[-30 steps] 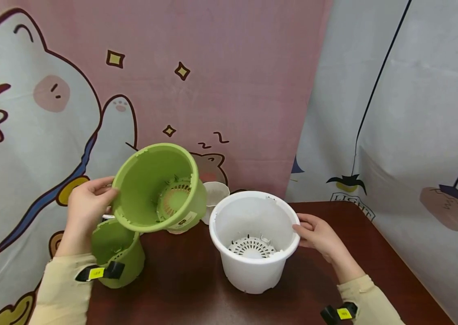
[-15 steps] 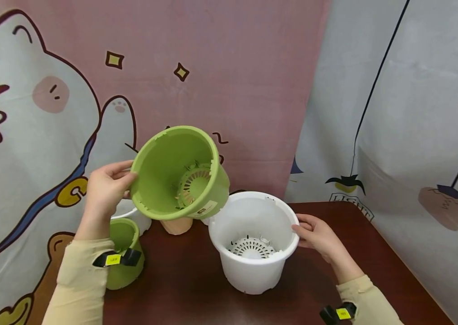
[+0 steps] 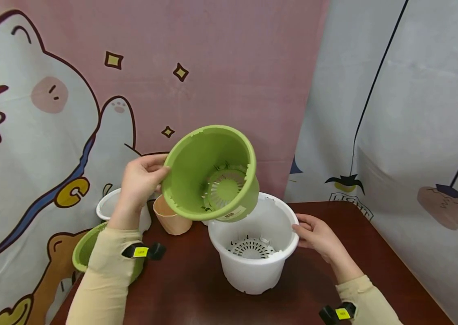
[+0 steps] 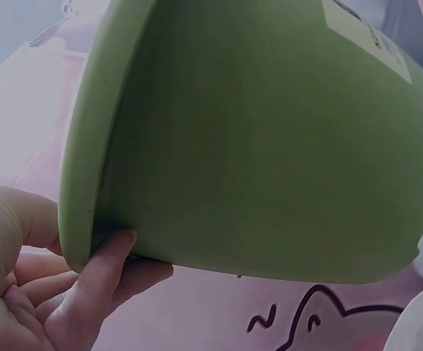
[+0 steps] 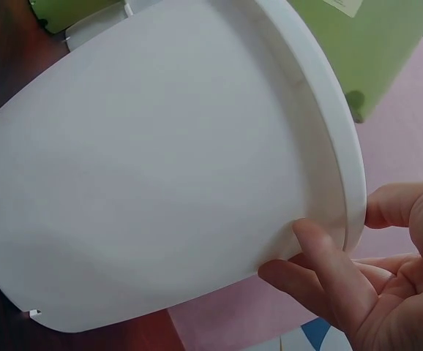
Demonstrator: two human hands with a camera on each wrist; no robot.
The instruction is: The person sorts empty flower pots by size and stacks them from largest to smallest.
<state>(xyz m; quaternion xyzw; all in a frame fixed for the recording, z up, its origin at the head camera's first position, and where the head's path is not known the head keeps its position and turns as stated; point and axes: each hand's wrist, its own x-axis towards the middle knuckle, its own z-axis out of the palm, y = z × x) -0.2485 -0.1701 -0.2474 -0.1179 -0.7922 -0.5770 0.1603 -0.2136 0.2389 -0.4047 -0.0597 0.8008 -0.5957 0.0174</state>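
Green pot (image 3: 208, 176) hangs tilted above the white pot's (image 3: 253, 273) far left side, mouth toward the person, rim pinched between the left hand's (image 3: 141, 180) thumb and fingers. The right hand (image 3: 318, 234) pinches the white pot's right rim. Left of the white pot stand a beige cup (image 3: 173, 220) and, farther off, another pot (image 3: 84, 248), partly hidden by a sleeve (image 3: 104, 277).

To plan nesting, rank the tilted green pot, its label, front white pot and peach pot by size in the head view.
1. Tilted green pot, front white pot: too alike to rank.
2. Peach pot, partly hidden.
3. Label.
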